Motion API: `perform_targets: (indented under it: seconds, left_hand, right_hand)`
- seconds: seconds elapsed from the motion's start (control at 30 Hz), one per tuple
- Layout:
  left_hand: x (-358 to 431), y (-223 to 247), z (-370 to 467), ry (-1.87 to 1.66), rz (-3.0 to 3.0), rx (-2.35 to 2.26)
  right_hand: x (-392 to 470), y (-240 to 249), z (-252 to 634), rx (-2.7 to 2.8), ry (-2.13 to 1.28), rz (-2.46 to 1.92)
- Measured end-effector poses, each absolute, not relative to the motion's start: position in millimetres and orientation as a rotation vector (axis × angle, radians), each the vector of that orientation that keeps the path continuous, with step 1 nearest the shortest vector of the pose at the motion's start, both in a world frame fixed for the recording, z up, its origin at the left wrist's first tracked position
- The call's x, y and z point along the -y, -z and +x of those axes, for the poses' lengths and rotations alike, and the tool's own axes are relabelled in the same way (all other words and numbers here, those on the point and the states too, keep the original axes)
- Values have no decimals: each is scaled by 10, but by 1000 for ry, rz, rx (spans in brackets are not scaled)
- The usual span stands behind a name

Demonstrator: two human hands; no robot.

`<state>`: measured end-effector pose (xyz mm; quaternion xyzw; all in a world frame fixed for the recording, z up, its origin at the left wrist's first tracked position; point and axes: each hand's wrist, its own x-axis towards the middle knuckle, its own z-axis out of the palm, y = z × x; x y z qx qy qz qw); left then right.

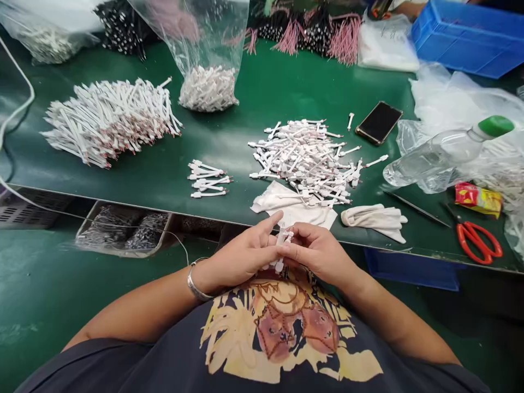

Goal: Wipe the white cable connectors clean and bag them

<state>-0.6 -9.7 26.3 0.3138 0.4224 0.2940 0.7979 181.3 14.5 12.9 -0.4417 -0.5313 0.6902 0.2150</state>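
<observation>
My left hand and my right hand meet just in front of my shirt, below the table edge. Between their fingers are short white cables with white plugs; fingers hide part of them. Both hands are closed round these pieces. Beyond them on the table lies a white cloth, with a loose pile of similar cables behind and partly on it. A small row of cables sits to the left. Right of the cloth rests a folded white glove.
A large stack of white cables and a clear bag of parts stand farther back left. On the right are a phone, a plastic bottle, tweezers, red-handled scissors and a blue bin.
</observation>
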Motion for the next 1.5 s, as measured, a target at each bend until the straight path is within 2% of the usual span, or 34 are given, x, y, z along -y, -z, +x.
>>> perform_targets:
  seconds: [0.17, 0.37, 0.53, 0.7, 0.87, 0.9, 1.07, 1.33, 1.5]
  left_hand:
    - [189, -176, -83, -560, 467, -799]
    - [183, -110, -69, -570, 268, -584]
    - [180, -134, -33, -584, 231, -599]
    - [167, -149, 47, -637, 297, -607]
    - [139, -152, 54, -798, 269, -708]
    - [135, -158, 42, -822, 238, -745]
    - [125, -191, 6, -881, 155, -824]
    - [104, -159, 15, -924, 153, -801]
    - [86, -149, 39, -933, 151, -814]
  right_hand:
    - [-87, -98, 1804, 1523, -1874, -1225]
    - [-121, -138, 1826, 1581, -1995, -1130]
    - [-145, -188, 1830, 1725, -1957, -1106]
    - [-176, -208, 1763, 1780, -1777, -1213]
    - [-117, -189, 1838, 1845, -1332, -1381]
    - [-91, -185, 1871, 1836, -1357, -1396]
    - [32, -157, 1911, 1606, -1979, -1322]
    - [61, -29, 1775, 1248, -2080, -1216]
    - [59, -5, 1784, 1286, -2059, -1233]
